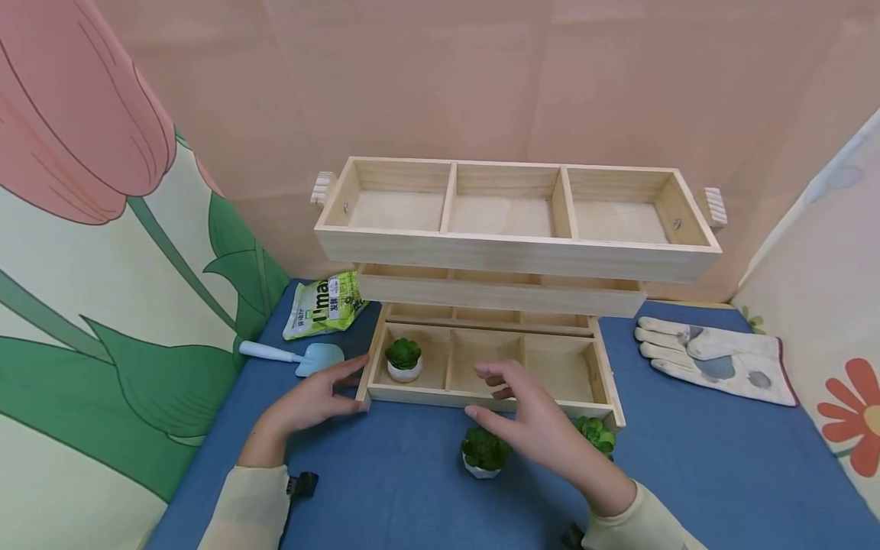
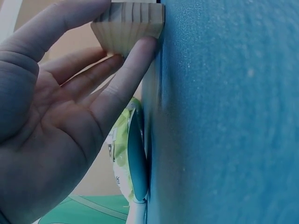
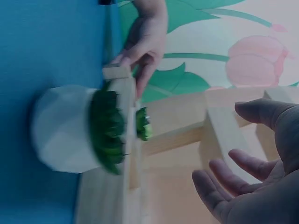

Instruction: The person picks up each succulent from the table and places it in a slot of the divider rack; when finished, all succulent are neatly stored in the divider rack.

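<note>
A wooden tiered planter shelf [image 1: 516,256] stands on the blue table. At the left end of its lowest tray [image 1: 481,397], my left hand [image 1: 312,405] pinches the wooden end between thumb and fingers; the left wrist view shows the grip on the wood block [image 2: 131,28]. My right hand [image 1: 532,416] hovers over the tray's front edge, fingers loosely bent, holding nothing. One small potted succulent [image 1: 403,359] sits in the tray's left compartment. Below the right hand stands another potted succulent [image 1: 485,452], on the table. A third succulent [image 1: 596,435] is partly hidden by the right forearm.
Left of the shelf lie a green and white bag [image 1: 326,305] and a small light-blue trowel [image 1: 319,357]. A pair of white gardening gloves [image 1: 718,359] lies to the right. The upper trays overhang the back of the lowest tray.
</note>
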A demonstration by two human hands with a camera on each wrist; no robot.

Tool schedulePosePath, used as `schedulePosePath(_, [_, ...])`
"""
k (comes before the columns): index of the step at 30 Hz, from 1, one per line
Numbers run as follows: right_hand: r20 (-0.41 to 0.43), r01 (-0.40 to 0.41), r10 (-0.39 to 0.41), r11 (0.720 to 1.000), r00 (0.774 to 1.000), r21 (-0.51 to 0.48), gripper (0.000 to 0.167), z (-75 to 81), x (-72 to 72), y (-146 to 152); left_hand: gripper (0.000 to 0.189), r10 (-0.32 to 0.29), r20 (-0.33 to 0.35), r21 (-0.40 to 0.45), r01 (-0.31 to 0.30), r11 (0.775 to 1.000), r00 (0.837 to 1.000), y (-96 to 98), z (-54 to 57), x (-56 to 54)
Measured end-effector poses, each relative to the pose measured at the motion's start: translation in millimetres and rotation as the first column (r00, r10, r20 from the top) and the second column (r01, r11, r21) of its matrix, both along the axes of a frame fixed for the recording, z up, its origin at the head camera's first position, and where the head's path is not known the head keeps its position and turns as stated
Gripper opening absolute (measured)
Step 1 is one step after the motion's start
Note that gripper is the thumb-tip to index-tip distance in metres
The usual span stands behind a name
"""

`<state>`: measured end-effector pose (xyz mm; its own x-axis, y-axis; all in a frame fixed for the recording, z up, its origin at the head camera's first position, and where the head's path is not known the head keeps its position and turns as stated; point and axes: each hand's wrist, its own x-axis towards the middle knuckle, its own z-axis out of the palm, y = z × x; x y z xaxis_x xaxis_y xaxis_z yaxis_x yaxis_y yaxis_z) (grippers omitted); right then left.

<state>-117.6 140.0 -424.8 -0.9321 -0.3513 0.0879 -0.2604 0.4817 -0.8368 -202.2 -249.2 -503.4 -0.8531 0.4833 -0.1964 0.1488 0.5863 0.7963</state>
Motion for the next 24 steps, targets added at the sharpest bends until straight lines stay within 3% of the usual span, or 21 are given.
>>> schedulePosePath(15, [0.099,0.078,-0.075,0.997,0.992,-0.027,0.099,-46.1,20.3,14.2,0.090,0.011,-0.005,0.001,-0.011,1.000,1.000,-0.2,3.0,2.4])
schedulePosePath(24, [0.164,0.066,-0.064,0.998,0.984,-0.012,0.103,-72.6,28.1,15.1,0.090,0.007,-0.001,-0.002,-0.007,1.000,1.000,0.1,2.6,1.8])
